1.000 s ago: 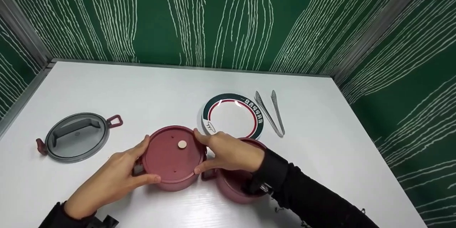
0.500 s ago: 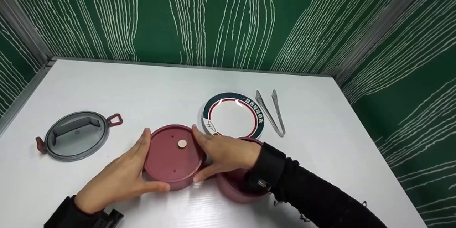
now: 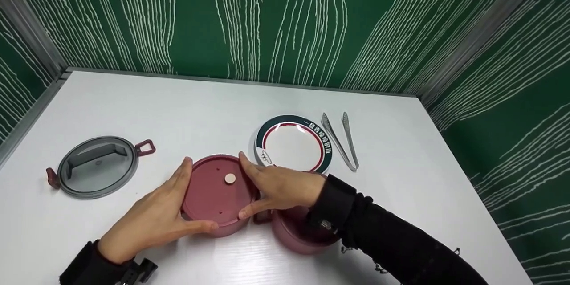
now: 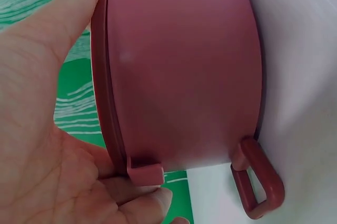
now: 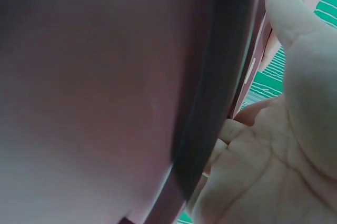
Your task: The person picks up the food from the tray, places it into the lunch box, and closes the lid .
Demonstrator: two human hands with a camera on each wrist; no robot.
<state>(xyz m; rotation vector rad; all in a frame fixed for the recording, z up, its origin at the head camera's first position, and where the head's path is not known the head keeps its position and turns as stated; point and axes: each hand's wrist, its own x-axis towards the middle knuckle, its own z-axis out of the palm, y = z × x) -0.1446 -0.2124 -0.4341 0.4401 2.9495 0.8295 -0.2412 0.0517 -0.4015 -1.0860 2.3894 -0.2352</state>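
My left hand [image 3: 153, 213] holds the left side of a round red lidded container [image 3: 218, 191]; its thumb lies along the near edge and its fingers reach up the side. My right hand [image 3: 285, 187] holds the opposite side, thumb near the front rim. The lid carries a small cream knob [image 3: 230, 179]. In the left wrist view the container's wall [image 4: 179, 76] shows a tab [image 4: 147, 174] at the rim and a loop handle [image 4: 258, 182] lower down. Under my right wrist stands an open red pot [image 3: 303, 242], partly hidden by the sleeve.
A grey see-through lid [image 3: 95, 167] with red side clips lies at the left of the white table [image 3: 187, 111]. Behind the pot sits a dark-rimmed plate [image 3: 291, 144], with metal tongs [image 3: 340, 142] to its right. Green walls enclose the back and sides.
My left hand has shifted slightly right, and its thumb reaches further along the container's front. The right hand stays on its side with only a small shift. The container stays in place.
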